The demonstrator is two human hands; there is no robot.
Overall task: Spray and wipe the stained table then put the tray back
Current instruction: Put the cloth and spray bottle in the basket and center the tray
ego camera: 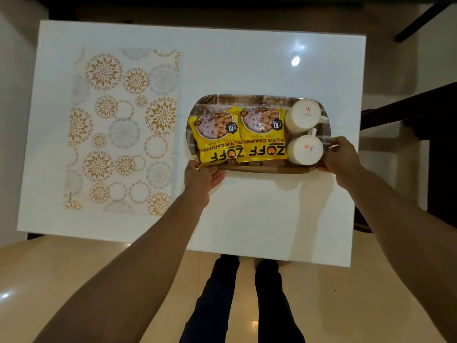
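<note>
Tray [247, 99] long axis left-right; both hands grip ends.

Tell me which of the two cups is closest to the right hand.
The near cup, almost beside the right hand gripping the tray. Its handle points away; the far cup sits beyond it.

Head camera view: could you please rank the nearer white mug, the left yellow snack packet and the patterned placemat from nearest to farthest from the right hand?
From the right hand, gripping the tray's right end:
1. The nearer white upturned mug, just left of the hand on the tray.
2. The left yellow soya-chunks snack packet, at the tray's left end.
3. The gold-and-grey patterned placemat, on the table's left side.
</note>
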